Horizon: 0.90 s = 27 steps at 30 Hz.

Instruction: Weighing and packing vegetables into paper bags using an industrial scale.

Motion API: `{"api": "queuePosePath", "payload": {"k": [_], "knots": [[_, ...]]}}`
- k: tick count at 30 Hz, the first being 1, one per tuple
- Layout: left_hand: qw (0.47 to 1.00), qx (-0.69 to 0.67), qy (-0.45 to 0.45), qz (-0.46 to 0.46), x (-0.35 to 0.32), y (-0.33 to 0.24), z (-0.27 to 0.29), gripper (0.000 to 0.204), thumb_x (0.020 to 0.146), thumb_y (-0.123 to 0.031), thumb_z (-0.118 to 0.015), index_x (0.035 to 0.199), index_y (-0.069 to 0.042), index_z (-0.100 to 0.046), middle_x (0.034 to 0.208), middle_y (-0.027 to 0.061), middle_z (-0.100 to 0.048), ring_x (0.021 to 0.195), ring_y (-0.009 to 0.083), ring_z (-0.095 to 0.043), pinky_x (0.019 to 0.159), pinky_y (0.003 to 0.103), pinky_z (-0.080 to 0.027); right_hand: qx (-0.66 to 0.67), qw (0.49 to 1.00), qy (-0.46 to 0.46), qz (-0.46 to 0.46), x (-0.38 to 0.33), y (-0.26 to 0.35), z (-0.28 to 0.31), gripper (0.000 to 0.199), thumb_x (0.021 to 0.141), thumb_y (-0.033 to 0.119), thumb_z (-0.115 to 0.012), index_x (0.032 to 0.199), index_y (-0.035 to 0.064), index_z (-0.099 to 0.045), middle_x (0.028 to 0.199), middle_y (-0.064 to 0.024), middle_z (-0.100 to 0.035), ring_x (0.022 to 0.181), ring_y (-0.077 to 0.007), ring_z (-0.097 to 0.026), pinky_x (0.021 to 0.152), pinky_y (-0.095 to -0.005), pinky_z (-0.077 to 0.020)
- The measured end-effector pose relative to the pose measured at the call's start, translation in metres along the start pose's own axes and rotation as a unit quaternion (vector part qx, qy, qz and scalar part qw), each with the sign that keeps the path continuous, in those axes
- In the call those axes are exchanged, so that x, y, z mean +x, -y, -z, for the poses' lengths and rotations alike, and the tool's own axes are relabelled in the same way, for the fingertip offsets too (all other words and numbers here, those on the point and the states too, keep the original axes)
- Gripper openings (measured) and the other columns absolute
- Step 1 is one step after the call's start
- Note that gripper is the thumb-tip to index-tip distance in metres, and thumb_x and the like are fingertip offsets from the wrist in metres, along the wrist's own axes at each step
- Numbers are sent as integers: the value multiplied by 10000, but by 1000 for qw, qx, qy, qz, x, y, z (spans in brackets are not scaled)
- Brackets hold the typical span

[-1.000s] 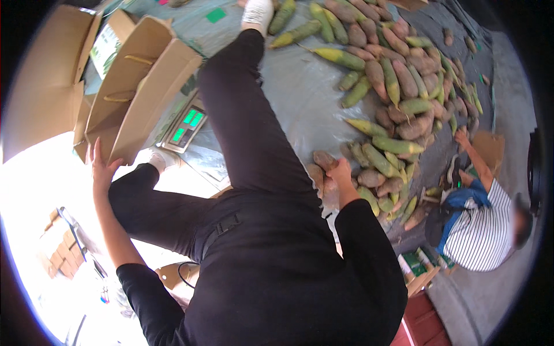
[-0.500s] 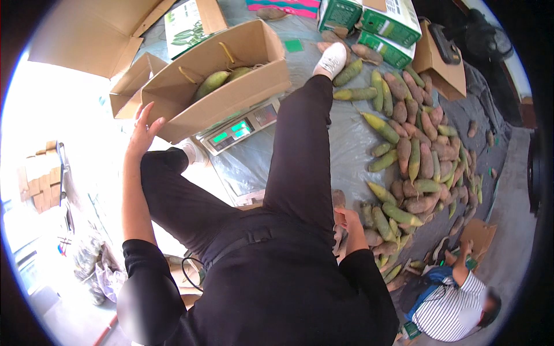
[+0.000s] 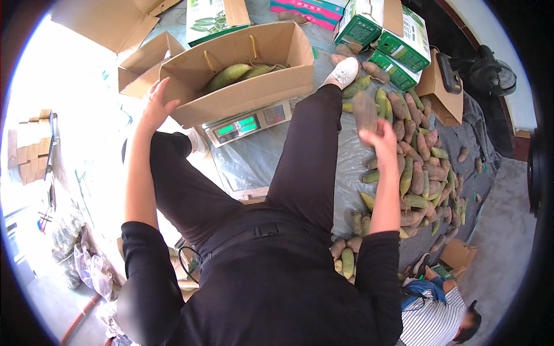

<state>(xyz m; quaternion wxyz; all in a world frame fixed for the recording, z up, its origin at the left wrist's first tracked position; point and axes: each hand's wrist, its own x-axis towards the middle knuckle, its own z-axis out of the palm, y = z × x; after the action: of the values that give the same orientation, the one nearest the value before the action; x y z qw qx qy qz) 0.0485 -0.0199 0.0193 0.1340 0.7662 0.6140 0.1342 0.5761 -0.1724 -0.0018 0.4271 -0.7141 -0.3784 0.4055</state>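
My left hand (image 3: 153,109) is at the left end of a long cardboard box (image 3: 248,92), fingers apart; whether it touches the box I cannot tell. Inside the box lie green radishes (image 3: 228,77), and cord handles show at its far wall. Beneath it a digital scale (image 3: 248,126) shows lit green displays. Over on the right, my right hand (image 3: 382,140) holds a brownish radish (image 3: 365,113), blurred by motion, at the near side of the pile. The pile of green and reddish-brown radishes (image 3: 416,177) spreads across plastic and dark cloth.
Green-and-white cartons (image 3: 404,37) and an open carton (image 3: 441,92) stand at the far right, with a fan (image 3: 492,77) behind. Another person in a striped shirt (image 3: 435,317) sits at the lower right. My white shoe (image 3: 344,71) rests beside the pile.
My right hand has risen from beside my right thigh, moving up and forward with a radish in it. My left hand stays by the box. The whole view has shifted slightly.
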Motion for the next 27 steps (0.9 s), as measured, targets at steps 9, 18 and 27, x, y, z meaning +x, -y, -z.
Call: {"api": "queuePosePath", "payload": {"k": [9,18,27], "knots": [[1000,18,-2,-12,3,2,-1,654,715,-217,-704,1291,-63,-435,1308,212,-436,1207,360,-415,1007,417,-343,-39,944,95,313,61,164,-89,592,642,75,-767,1151,-42,-488,1056,-117,-583,921,-164,-585,800,-285,-485],[1000,12,-1,-2,4,4,-3,644,739,-218,-697,1302,-63,-427,1313,201,-437,1209,343,-418,1000,403,-357,-164,900,23,402,60,146,-130,611,688,158,-760,1223,42,-491,1134,-105,-558,954,-179,-569,810,-283,-471],[1000,16,-20,0,4,13,1,600,782,-247,-669,1306,-84,-426,1241,189,-507,1149,337,-473,962,410,-383,-193,981,2,12,19,-129,-9,377,759,155,-683,1092,14,-575,981,-121,-647,917,-197,-606,814,-317,-470]]}}
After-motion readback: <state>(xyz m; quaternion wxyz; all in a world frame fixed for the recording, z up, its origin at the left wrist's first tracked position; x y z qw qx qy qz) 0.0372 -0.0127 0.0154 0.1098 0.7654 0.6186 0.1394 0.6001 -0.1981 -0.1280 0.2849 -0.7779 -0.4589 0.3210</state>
